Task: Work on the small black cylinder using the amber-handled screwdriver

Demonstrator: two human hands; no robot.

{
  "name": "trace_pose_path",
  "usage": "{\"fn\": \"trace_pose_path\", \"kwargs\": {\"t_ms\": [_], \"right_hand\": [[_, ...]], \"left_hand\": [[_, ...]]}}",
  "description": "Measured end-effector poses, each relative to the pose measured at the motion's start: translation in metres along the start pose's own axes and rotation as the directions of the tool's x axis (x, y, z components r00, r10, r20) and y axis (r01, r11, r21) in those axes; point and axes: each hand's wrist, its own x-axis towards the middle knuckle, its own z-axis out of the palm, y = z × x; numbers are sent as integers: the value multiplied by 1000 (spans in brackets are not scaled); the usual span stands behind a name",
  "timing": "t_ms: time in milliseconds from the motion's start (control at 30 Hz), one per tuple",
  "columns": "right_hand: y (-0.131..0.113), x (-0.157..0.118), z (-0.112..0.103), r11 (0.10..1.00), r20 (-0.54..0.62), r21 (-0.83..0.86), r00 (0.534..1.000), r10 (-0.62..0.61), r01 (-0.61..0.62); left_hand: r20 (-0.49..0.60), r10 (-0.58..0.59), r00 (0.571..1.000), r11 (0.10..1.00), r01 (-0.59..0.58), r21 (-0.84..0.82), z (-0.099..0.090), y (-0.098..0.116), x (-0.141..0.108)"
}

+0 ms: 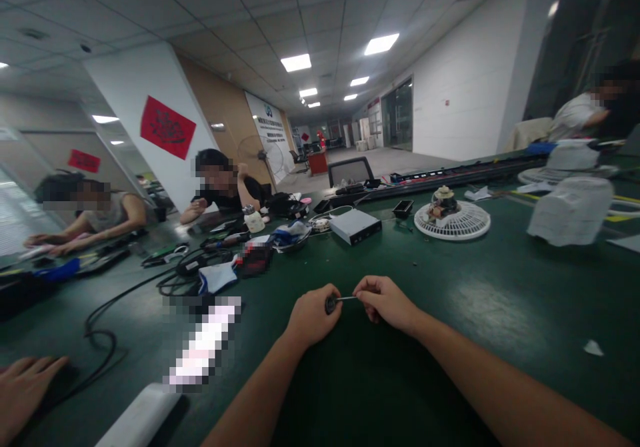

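1. Pinching a small dark round disc (331,304) with a thin silver metal pin (347,298) sticking out of its side, the person's two bare hands work close together at 12 o'clock, over a dark green workbench top (480,300).
2. The left hand (314,315) is closed around the disc, its fingers wrapped over the rim, so the disc sits at about 3 o'clock of that hand and is partly hidden by it.
3. The right hand (385,302) is closed as well, and its fingertips meet the free end of the pin at about 9 o'clock of that hand. How much of the pin they cover cannot be seen.
4. Good handling here would seem to call for a firm, even pinch on both sides, with the wrists level and the pin kept straight in line between the hands, since so thin a piece of metal could bend or slip.
5. Around the hands, a round white plastic fan base (453,222) lies at 1 o'clock, a flat silver and black metal box (355,226) at 12 o'clock, and a coiled black cable (100,340) at 10 o'clock. Another person's hand (23,394) rests well apart at 8 o'clock.
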Motion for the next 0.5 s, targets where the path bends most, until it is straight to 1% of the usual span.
{"fn": "trace_pose_path", "kwargs": {"t_ms": [167, 333, 500], "right_hand": [[-1, 0, 1, 999, -25, -31, 1000, 19, -20], [-5, -1, 1, 998, -15, -54, 999, 37, -38], [-3, -1, 1, 999, -2, -32, 1000, 29, -29]], "left_hand": [[3, -2, 1000, 1000, 2, 13, -1, 3, 0], [13, -39, 999, 999, 39, 34, -3, 6, 0], [18, -18, 1000, 999, 17, 35, -2, 4, 0]]}}
